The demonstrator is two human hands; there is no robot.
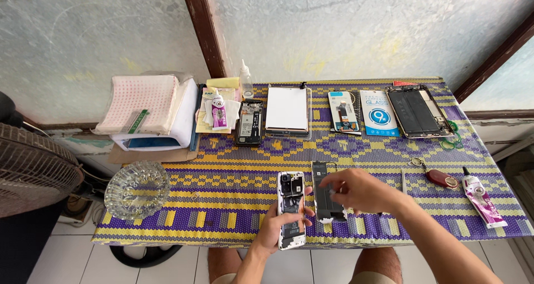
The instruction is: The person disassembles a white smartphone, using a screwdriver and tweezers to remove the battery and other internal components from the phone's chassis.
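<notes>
While gripping the opened phone (291, 206) by its lower half, left hand (276, 228) closed around it, fingers under the edges and thumb across the front. Held with exposed innards upward, apparently for a clear look and free access from above. Positioned near the front edge of the counter (222, 167), close to the body.

Just beside it on the right, flat on the woven purple-and-yellow mat, a black panel (324, 198), within easy reach of the right hand (361, 190). Right fingers curled down over the panel's right edge. Cannot tell whether pinching anything or merely touching.

Ranged along the far edge, seemingly parked out of the way yet visible:
- another open handset (249, 123)
- a white screen panel (286, 109)
- two packaged parts (344, 113)
- a larger opened device (420, 111)

Off to the right and well apart from both hands, a key fob (442, 178) and a glue tube (483, 198). At the left corner, a glass ashtray (137, 189).
</notes>
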